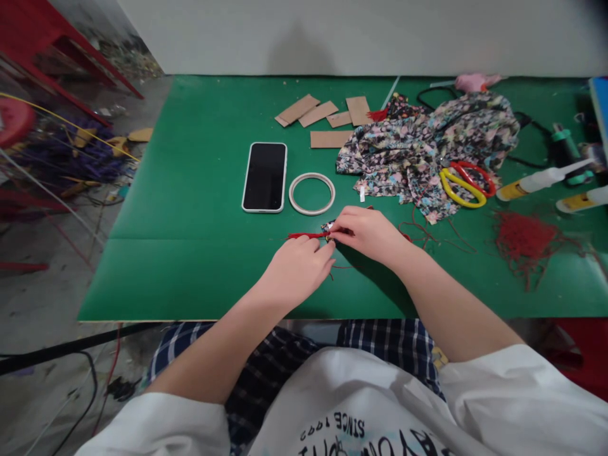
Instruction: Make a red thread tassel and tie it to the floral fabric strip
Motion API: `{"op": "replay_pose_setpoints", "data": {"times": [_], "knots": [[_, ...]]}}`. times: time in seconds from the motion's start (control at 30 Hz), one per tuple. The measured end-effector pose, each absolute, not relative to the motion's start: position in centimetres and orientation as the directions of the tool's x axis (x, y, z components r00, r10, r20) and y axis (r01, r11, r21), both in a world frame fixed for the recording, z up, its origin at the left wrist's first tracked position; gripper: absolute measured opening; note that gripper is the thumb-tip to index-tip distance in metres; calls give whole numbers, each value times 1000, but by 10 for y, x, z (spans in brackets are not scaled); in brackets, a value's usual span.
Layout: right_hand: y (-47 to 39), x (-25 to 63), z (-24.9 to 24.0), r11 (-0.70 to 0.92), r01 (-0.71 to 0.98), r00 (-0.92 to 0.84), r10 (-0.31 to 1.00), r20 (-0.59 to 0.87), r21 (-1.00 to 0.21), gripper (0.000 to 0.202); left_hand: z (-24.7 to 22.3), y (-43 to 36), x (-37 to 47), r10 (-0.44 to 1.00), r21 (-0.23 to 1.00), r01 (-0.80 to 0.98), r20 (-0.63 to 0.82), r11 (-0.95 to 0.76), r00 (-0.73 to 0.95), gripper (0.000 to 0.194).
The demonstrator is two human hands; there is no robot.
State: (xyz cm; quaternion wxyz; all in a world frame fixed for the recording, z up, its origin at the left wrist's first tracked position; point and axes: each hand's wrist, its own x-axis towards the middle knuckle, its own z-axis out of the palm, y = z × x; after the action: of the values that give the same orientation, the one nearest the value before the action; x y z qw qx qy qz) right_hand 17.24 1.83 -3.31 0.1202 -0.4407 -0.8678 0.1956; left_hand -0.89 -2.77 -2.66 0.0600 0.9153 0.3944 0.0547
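Note:
Near the front middle of the green table, my left hand [300, 265] is closed around a red tassel [304, 235], whose strands stick out to the left past the fingers. My right hand [363, 231] pinches at the tassel's right end, its thumb and fingertips meeting those of the left. A small scrap of dark floral cloth [327, 226] shows just behind the fingertips. Loose red thread hangs below the hands. What exactly lies between the right fingertips is too small to make out. Behind the hands lies a roll of white tape [312, 194].
A phone [265, 177] lies left of the tape. Behind are cardboard strips [331, 139]. Crumpled floral cloth [427, 139] holds scissors [464, 186] with red and yellow handles. Glue bottles [536, 183], a red thread pile [526, 240] and a pink glue gun [475, 82] lie right.

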Motion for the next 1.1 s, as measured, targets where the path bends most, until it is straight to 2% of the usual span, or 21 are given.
{"op": "replay_pose_setpoints", "data": {"times": [0.47,0.77,1.1], "knots": [[16,170,-33,532,724,-576,817,40,-438,14,-25,-28,-8,730,150,718,39,-680,683,33],[18,172,-32,522,693,-573,817,58,-497,15,-27,-28,-10,723,150,710,60,-688,688,33],[16,170,-33,531,713,-575,817,53,-458,15,-26,-28,-8,729,162,716,34,-679,683,34]]}}
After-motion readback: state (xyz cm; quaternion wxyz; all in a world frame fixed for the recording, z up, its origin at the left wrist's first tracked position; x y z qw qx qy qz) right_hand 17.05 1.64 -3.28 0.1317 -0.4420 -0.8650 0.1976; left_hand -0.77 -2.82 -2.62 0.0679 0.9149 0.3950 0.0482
